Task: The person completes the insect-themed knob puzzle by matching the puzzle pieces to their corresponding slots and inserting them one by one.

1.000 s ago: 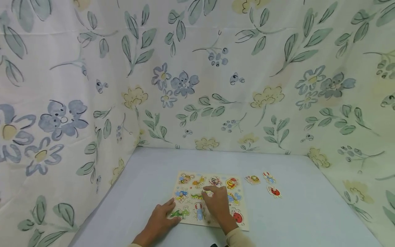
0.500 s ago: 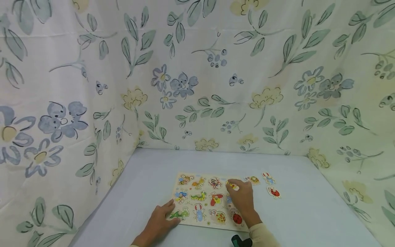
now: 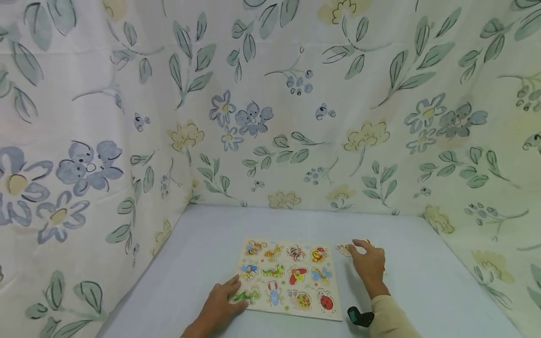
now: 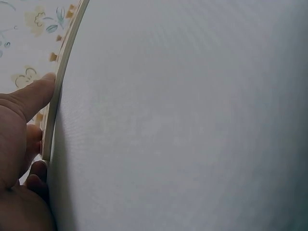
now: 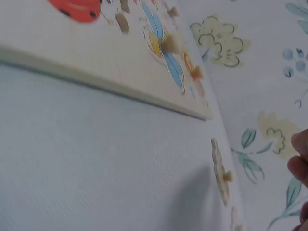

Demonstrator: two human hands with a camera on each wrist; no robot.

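Observation:
A wooden puzzle board [image 3: 314, 315] with colourful insect pictures lies flat on the table. My left hand [image 3: 220, 300] holds its near left corner; in the left wrist view the thumb and fingers press at the board's edge [image 4: 54, 106]. My right hand [image 3: 369, 265] hovers right of the board, thumb and index finger apart and close over a loose snail piece [image 3: 343, 249]. Behind that hand, a blue beetle piece [image 3: 370, 242] and a ladybug piece [image 3: 385, 271] are mostly hidden. In the right wrist view, a loose piece with a knob [image 5: 220, 173] lies below the fingertips [image 5: 299, 144].
White table [image 3: 203, 244] carries the board and loose pieces. Floral cloth [image 3: 270, 141] hangs behind and along both sides. A small black and green device [image 3: 360, 317] sits beside the right wrist. Knobs [image 5: 169, 44] stick up from pieces on the board.
My right hand has moved rightward from above the board's middle, over its upper right part, to the loose pieces. My left hand has stayed at the board's corner.

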